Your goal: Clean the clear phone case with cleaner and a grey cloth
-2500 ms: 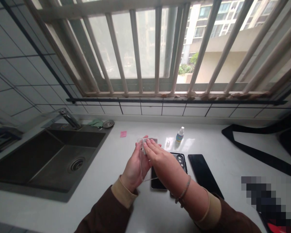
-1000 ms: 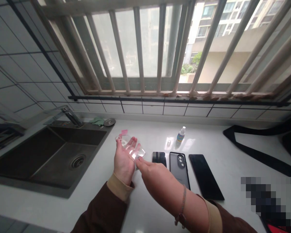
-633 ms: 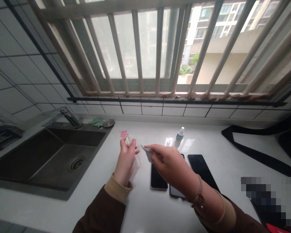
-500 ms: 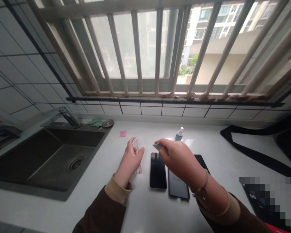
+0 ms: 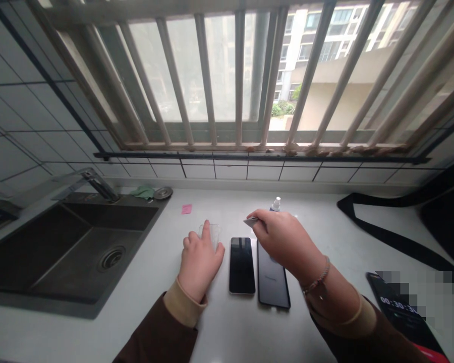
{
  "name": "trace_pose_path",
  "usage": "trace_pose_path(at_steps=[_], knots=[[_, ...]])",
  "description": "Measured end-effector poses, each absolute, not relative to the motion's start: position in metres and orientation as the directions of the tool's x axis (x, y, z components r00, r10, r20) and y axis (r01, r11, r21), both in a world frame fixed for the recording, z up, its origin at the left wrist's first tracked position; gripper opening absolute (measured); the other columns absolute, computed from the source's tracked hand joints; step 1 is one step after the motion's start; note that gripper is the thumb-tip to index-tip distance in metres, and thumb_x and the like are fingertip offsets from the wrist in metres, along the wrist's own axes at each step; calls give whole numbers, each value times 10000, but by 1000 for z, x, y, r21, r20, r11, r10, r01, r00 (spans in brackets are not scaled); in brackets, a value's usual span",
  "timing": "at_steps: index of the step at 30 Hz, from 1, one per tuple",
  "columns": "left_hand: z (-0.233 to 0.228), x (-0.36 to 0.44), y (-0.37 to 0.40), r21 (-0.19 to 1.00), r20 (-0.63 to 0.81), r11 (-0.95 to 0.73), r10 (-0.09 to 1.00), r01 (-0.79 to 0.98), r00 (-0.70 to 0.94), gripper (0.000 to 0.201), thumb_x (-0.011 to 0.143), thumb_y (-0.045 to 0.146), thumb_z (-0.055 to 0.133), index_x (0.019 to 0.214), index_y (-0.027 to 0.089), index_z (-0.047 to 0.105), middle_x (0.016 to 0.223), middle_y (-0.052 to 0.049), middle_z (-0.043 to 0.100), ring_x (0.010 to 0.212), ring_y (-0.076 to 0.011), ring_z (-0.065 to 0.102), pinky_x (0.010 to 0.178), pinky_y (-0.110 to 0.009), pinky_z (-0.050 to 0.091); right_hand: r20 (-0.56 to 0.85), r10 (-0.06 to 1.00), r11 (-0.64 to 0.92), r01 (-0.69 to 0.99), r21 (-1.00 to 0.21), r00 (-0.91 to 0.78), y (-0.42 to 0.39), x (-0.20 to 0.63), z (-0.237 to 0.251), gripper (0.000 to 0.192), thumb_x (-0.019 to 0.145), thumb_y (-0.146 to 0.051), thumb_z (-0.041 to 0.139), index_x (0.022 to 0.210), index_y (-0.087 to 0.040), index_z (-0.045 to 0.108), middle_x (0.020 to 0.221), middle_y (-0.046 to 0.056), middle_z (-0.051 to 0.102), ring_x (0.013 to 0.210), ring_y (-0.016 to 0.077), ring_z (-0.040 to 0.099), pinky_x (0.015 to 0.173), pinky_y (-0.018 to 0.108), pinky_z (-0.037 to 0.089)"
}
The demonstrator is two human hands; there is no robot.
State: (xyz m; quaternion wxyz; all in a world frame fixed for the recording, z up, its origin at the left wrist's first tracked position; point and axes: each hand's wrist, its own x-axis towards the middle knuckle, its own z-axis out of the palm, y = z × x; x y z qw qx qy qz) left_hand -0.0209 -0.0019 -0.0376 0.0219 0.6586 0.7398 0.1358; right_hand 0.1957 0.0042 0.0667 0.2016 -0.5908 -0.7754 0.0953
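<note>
My left hand is over a clear phone case that lies on the white counter. Its index finger stretches across the case, the thumb is spread to the side, and the other fingers bend slightly. The hand covers much of the case. A small grey folded cloth or wipe is pinched between the thumb and fingers of my right hand. Below lie a black-screened phone and, partly under my right hand, a second dark phone or case. Behind that hand stands a white-capped bottle, its lower part hidden.
A sink with a faucet fills the left side. Near it are a green cloth, a metal strainer and a pink note. At right lie a black strap and a phone showing a timer.
The clear case went from tilted up in my left hand to lying flat, with that hand now palm-down over it. My right hand keeps its pinch. The view shifted slightly.
</note>
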Motion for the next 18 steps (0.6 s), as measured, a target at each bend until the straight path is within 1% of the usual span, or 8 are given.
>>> trace_pose_path(at_steps=[2,4,9,12,14,16,18], knots=[[-40,-21,-2,162,91,131,985,978,-147,780,925,431,601,1620,119,434,1164,-250,590,1110,-439,558,959,-510,454,199,954,286,876,-388,-223,4,196,67,306,996,-181,527,1092,-243,812,977,27,837,875,205,758,712,281,451],[-42,-22,-3,129,72,148,985,981,-158,771,933,445,589,1617,121,441,1192,-261,582,1120,-444,557,930,-494,462,199,954,288,877,-385,-226,3,197,67,304,1001,-191,526,1098,-243,810,983,29,835,883,207,759,724,281,461],[-48,-20,-7,94,81,153,984,984,-161,711,976,518,535,1573,133,495,1215,-260,567,1107,-425,566,895,-481,482,193,954,288,882,-374,-230,2,198,67,307,1010,-205,516,1100,-244,807,1000,40,835,906,215,757,754,289,485],[-48,-17,-10,74,86,158,983,985,-164,689,990,542,521,1557,150,515,1218,-249,559,1102,-416,568,870,-480,496,178,956,281,894,-349,-232,4,200,69,309,1004,-197,511,1073,-240,809,971,41,833,882,217,756,727,291,476],[-47,-16,-10,67,99,167,980,984,-173,701,997,571,509,1550,141,523,1206,-246,556,1099,-418,565,865,-489,501,163,956,286,900,-328,-245,4,204,71,306,994,-189,515,1041,-230,814,952,49,831,860,215,754,703,289,468],[-43,-16,-7,78,136,159,976,984,-169,673,1016,557,481,1540,138,537,1212,-246,553,1106,-418,557,880,-504,500,124,937,349,881,-319,-326,2,208,72,302,976,-168,526,977,-224,823,914,53,829,819,200,747,682,280,467],[-37,-15,-3,128,192,107,973,986,-131,583,1042,488,451,1521,176,570,1285,-246,541,1144,-412,545,920,-519,492,48,866,483,808,-338,-497,-4,211,69,293,936,-132,560,894,-240,829,832,30,819,728,164,724,645,256,463]])
